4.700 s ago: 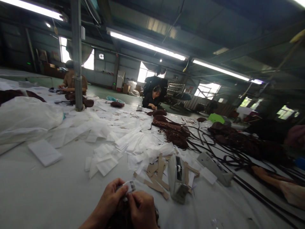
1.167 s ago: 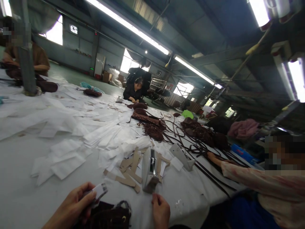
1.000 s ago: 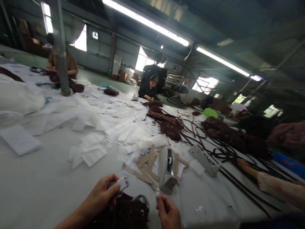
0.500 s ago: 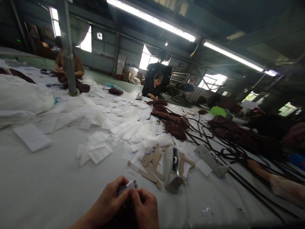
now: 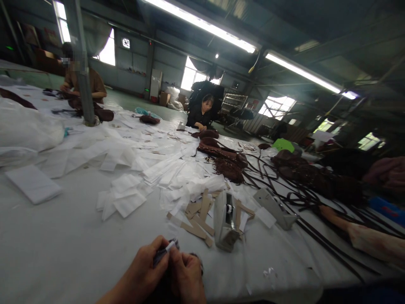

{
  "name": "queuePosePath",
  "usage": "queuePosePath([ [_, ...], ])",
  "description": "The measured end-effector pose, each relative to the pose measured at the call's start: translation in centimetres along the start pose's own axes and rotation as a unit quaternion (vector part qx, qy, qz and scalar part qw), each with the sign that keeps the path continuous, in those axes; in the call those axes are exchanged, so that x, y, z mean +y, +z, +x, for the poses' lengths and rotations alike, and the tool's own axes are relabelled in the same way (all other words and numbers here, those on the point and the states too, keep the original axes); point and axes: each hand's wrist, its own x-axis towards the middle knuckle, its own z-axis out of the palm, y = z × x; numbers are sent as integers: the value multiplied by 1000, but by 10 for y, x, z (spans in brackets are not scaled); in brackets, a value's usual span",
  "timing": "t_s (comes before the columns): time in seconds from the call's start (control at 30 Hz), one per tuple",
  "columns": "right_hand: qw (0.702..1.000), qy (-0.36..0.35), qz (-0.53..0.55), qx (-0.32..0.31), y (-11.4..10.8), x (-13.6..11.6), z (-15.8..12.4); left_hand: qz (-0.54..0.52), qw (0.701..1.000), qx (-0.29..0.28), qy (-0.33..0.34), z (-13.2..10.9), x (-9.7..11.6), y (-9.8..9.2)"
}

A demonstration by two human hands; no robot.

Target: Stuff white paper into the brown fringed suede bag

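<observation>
Clock positions are read from my hands, with 12 at the far side of the surface (image 5: 79,245).

Hands: my left hand (image 5: 145,266) grasps a white piece (image 5: 170,247) between thumb and curled fingers. My right hand (image 5: 188,270) pinches the same piece from the 3 o'clock side, fingertips meeting those of the left. I judge that the double hold steadies a small part that one hand would let twist. The piece sits above the near edge of the view, tilted; its lower end is hidden by the fingers.

Below: a dark item (image 5: 163,291) shows between the palms, mostly covered. I cannot tell whether either hand grips it.

Surroundings: a dispenser (image 5: 226,221) stands at 2 o'clock, presumably set there for short reach by the right hand. A second dispenser (image 5: 275,209) lies beyond it, same direction. Brown strips (image 5: 204,223) are scattered between 1 and 2 o'clock, against the nearer dispenser. White sheets (image 5: 123,194) lie overlapped between 10 and 11 o'clock, likely fanned for easy picking. Brown bags (image 5: 223,156) rest at 1 o'clock, well apart.
</observation>
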Motion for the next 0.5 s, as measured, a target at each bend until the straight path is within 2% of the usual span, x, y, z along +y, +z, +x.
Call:
queuePosePath([
  [0.17, 1000, -13, 16, -7, 1, -1, 1, -64, 997, -5, -46, 1, 2, -1],
  [0.33, 999, -36, -18, -2, -1, -13, -5, -140, 985, 31, -93, 5, -10, 4],
  [0.5, 998, -53, -19, 0, 0, -19, -12, -174, 978, 46, -104, 6, -17, 5],
])
